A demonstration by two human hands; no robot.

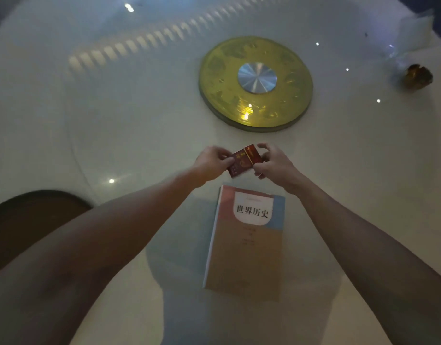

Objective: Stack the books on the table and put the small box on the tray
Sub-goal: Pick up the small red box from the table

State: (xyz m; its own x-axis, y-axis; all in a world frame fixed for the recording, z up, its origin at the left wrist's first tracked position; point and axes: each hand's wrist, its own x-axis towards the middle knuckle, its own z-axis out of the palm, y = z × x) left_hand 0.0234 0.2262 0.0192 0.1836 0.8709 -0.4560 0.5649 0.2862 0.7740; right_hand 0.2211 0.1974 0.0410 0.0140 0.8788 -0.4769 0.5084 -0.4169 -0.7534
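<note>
A small dark red box (pixel 244 159) with a gold band is held above the white table, just beyond the book. My left hand (pixel 212 163) pinches its left side and my right hand (pixel 274 163) pinches its right side. A book (pixel 244 245) with a pink, blue and tan cover lies flat near the table's front edge, below my hands; whether other books lie under it I cannot tell. The round golden tray (pixel 239 105) with a silver disc at its centre sits farther back, beyond the box.
The glossy white table (pixel 114 120) reflects ceiling lights. A small brown object (pixel 418 75) and a clear plastic bag (pixel 413 31) sit at the far right. A dark chair back (pixel 27 220) stands at the left front edge.
</note>
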